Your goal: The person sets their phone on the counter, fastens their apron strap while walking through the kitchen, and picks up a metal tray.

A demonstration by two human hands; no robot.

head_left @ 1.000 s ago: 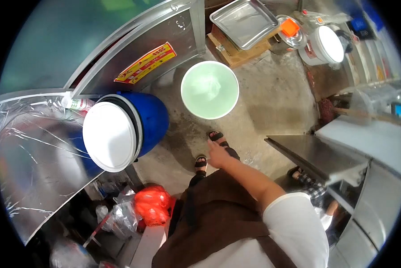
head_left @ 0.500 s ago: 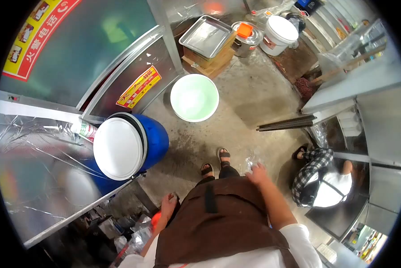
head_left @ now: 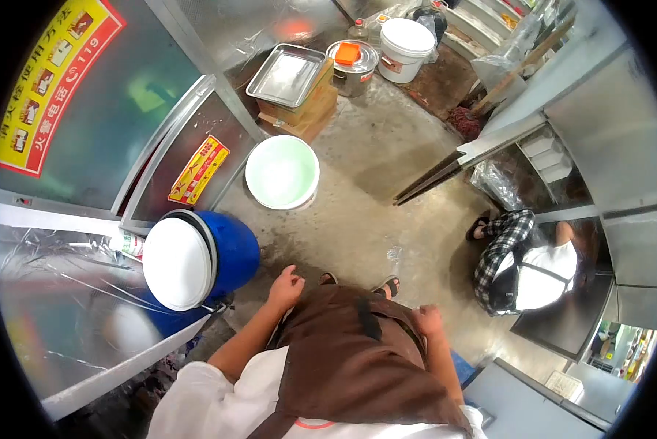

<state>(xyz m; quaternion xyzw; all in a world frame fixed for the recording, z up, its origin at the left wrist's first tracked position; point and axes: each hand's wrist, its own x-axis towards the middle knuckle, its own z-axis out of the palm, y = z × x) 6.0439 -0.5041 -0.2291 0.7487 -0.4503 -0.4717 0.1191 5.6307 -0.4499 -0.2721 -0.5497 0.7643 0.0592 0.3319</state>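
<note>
My left hand (head_left: 286,290) is raised beside the brown apron (head_left: 358,344), its fingers loosely curled and nothing visible in them. It is nearest to the blue barrel (head_left: 235,252) with a white lid (head_left: 176,263), but does not touch it. On the other side of the apron, my right hand (head_left: 428,320) hangs with its fingers bent inward; no object shows in it. Ahead on the floor stands a white bucket (head_left: 282,173) with a pale green inside. My sandalled feet show just past the apron.
A metal tray (head_left: 287,74) rests on a cardboard box (head_left: 306,113), near a lidded pot (head_left: 353,75) and a lidded white bucket (head_left: 406,50). A crouching person (head_left: 533,271) is at the right by steel cabinets (head_left: 639,249). A metal-framed partition (head_left: 131,110) lines the left.
The view has shifted, and the bucket and barrel appear farther left. My left hand has come forward and up; my right hand has drawn back, its spread fingers now curled.
</note>
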